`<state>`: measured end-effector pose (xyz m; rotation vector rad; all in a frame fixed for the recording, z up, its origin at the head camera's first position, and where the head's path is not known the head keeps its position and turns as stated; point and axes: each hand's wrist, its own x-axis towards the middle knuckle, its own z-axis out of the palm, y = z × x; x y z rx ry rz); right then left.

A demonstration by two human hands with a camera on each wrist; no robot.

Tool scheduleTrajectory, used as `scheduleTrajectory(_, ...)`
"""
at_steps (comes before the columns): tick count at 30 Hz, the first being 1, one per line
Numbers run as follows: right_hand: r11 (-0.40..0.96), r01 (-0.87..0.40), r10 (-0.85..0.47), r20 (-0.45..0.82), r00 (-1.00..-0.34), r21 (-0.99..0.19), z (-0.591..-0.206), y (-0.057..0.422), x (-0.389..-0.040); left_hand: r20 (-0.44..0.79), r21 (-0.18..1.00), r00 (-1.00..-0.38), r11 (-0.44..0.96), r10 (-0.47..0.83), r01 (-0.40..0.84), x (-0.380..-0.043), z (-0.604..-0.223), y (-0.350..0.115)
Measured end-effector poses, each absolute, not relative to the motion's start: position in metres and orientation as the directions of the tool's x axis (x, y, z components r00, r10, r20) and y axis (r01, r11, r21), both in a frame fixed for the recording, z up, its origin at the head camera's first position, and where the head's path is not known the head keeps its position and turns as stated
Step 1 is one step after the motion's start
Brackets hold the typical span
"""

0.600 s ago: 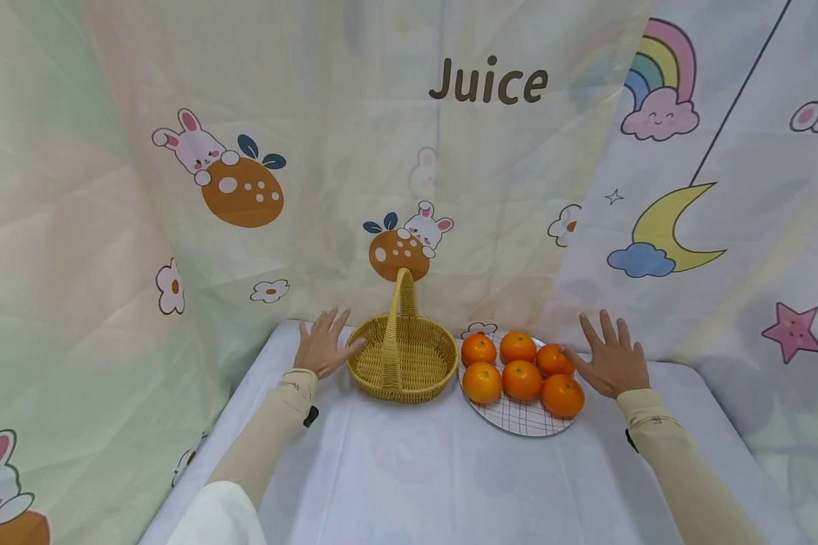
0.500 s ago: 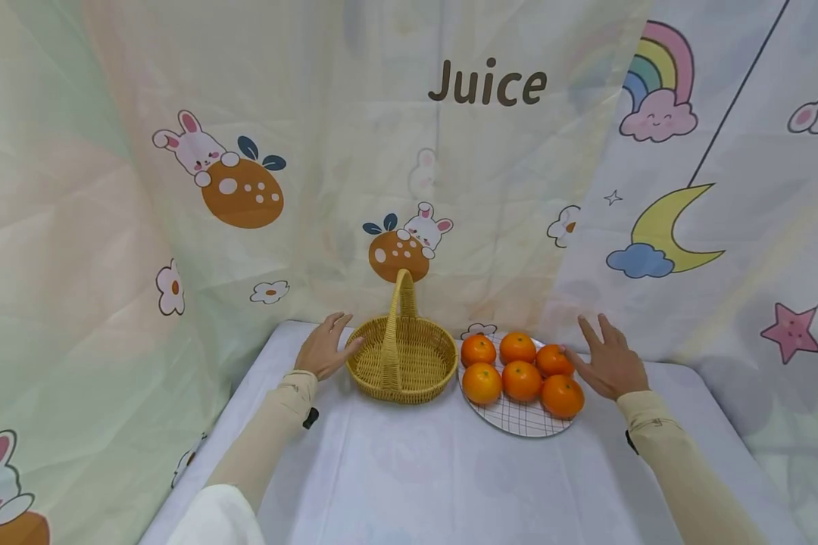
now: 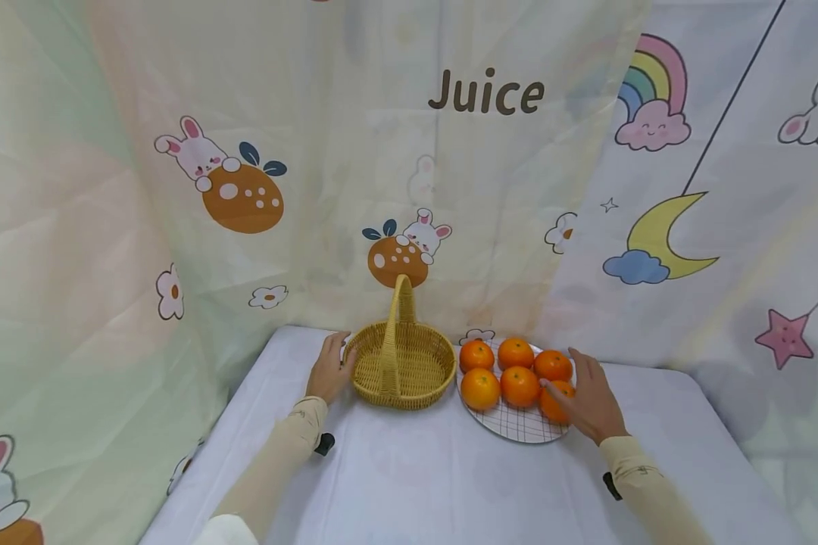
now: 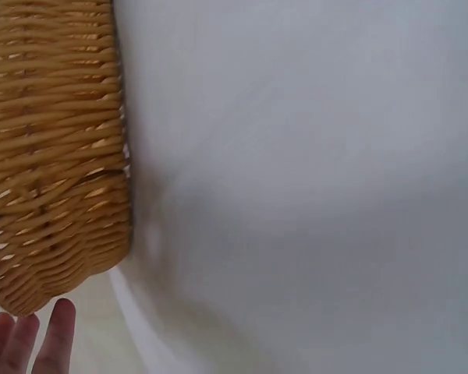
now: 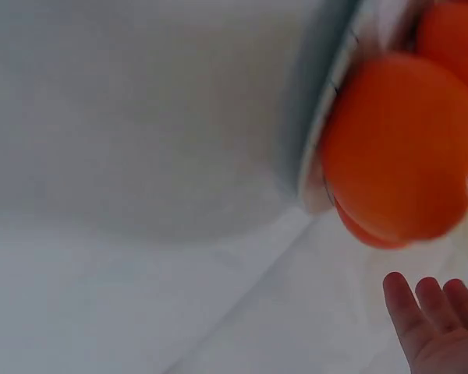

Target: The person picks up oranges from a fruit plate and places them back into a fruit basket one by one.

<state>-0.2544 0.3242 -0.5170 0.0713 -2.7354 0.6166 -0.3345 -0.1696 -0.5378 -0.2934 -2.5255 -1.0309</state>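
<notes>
A yellow wicker basket (image 3: pixel 412 396) with a tall arched handle stands at the back of the table, nothing inside it. My left hand (image 3: pixel 329 371) is at its left end, thumb by the rim; in the left wrist view, straight fingertips (image 4: pixel 61 315) are right by the woven end. To the basket's right, several oranges (image 3: pixel 480 389) sit in two rows on a round, grid-patterned plate (image 3: pixel 518 433). My right hand (image 3: pixel 591 401) reaches around the plate's right side, thumb overlapping the front right orange (image 3: pixel 551 412). In the right wrist view its fingers (image 5: pixel 402 304) extend apart from an orange (image 5: pixel 398 148).
A white cloth covers the table (image 3: pixel 409 477). Behind and beside it hang printed curtains (image 3: pixel 327 189) with rabbits, a moon and the word Juice. The curtain meets the table's back edge just behind the basket and plate.
My left hand has moved right to the basket's end. My right hand has come left and down toward the oranges, its spread fingers drawing closer together. Basket and plate stay in place.
</notes>
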Motion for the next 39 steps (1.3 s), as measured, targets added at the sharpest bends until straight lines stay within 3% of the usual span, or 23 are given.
scheduleTrajectory(10,0.882,-0.046,0.089,0.26,-0.961,-0.469,-0.541,0.323,-0.238,0.468,0.646,-0.884,0.679,0.008,0.348,-0.334,-0.558,-0.165)
scheduleTrajectory(19,0.823,0.074,0.134,0.066,-0.989,-0.564,-0.548,0.327,-0.238,0.437,0.676,-0.899,0.656,0.012,0.337,-0.333,-0.561,-0.162)
scheduleTrajectory(28,0.837,0.01,0.086,0.114,-0.99,-0.547,-0.554,0.328,-0.238,0.478,0.684,-0.878,0.628,-0.003,0.37,-0.336,-0.57,-0.165)
scheduleTrajectory(39,0.828,-0.03,0.074,0.163,-0.984,-0.56,-0.558,0.329,-0.241,0.394,0.743,-0.919,0.598,-0.028,0.3,-0.33,-0.565,-0.163)
